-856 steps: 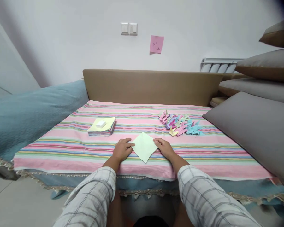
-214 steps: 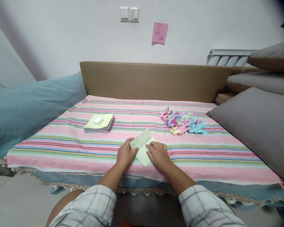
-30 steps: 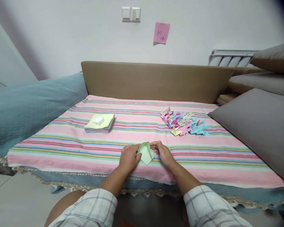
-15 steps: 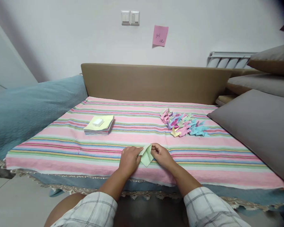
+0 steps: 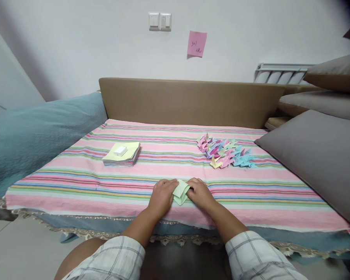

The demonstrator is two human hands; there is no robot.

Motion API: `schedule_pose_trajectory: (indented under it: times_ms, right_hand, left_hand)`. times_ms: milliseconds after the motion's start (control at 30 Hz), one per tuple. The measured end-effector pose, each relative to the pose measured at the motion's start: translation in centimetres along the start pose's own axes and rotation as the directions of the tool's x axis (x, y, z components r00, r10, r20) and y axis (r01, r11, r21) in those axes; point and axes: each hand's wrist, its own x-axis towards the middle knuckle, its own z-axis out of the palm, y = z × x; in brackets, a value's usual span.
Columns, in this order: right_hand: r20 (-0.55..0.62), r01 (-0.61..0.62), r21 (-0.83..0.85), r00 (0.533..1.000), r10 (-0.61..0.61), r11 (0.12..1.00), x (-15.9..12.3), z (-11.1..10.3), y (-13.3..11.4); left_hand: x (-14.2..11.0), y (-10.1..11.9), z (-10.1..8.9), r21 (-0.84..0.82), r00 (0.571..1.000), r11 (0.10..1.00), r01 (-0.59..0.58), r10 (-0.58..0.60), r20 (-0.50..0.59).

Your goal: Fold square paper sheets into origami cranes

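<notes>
A pale green sheet of origami paper (image 5: 181, 190), partly folded into a small layered square, lies near the front edge of the striped cloth. My left hand (image 5: 162, 195) grips its left side, fingers over the top edge. On the right side, my right hand (image 5: 200, 194) pinches a raised flap between thumb and fingers. The upper layer stands up a little off the lower one, whose point faces me. My fingers hide both side corners.
A stack of coloured paper squares (image 5: 121, 159) sits at left with a small white block (image 5: 120, 151) on top. Several folded paper cranes (image 5: 226, 152) lie in a group at right. A grey cushion (image 5: 312, 155) leans beyond them. The striped cloth (image 5: 90, 190) covers the seat.
The sheet, flat and open at first, is now folded much smaller. In the last second my right hand has come in from beside the paper and taken its flap, which now folds toward me.
</notes>
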Motion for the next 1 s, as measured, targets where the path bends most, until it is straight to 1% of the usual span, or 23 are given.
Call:
schedule_pose_trajectory:
  times_ms: [67, 233, 267, 333, 433, 567, 667, 867, 1000]
  right_hand:
    - [-0.005, 0.003, 0.04, 1.0, -0.003, 0.999, 0.1, -0.2, 0.2]
    - [-0.024, -0.025, 0.111, 0.999, 0.028, 0.993, 0.0, -0.7, 0.6]
    - [-0.019, -0.006, 0.119, 1.0, 0.008, 0.993, -0.1, -0.8, 0.6]
    - [0.003, 0.069, 0.12, 0.998, -0.07, 0.99, -0.3, -1.1, 0.8]
    - [0.038, 0.187, 0.092, 0.981, -0.191, 0.978, -0.4, -1.4, 1.3]
    - [0.059, 0.243, 0.067, 0.967, -0.247, 0.968, -0.4, -1.4, 2.1]
    - [0.066, 0.243, 0.059, 0.967, -0.247, 0.968, -0.3, -1.4, 2.2]
    - [0.045, 0.208, 0.008, 0.977, -0.208, 0.978, -0.4, -1.3, 1.0]
    - [0.028, 0.154, -0.057, 0.988, -0.153, 0.986, -0.5, -0.9, 0.6]
  left_hand:
    - [0.0, 0.0, 0.0, 0.006, 1.0, 1.0, -0.013, 0.012, 0.019]
    - [0.0, 0.1, 0.0, 0.03, 0.998, 1.0, -0.001, -0.001, 0.07]
    - [0.0, 0.1, 0.0, 0.035, 0.997, 0.999, 0.0, -0.002, 0.073]
    - [0.0, 0.1, 0.0, 0.047, 0.998, 0.999, -0.005, 0.002, 0.07]
    - [0.0, 0.0, 0.1, 0.069, 0.998, 0.997, -0.026, 0.022, 0.06]
    - [0.1, -0.1, 0.0, 0.086, 0.996, 0.995, -0.054, 0.047, 0.076]
    - [0.1, 0.0, -0.3, 0.095, 0.993, 0.993, -0.066, 0.056, 0.099]
    - [-0.3, 0.5, -1.1, 0.104, 0.986, 0.99, -0.096, 0.08, 0.147]
    - [-0.5, 1.0, -1.4, 0.102, 0.987, 0.99, -0.102, 0.088, 0.137]
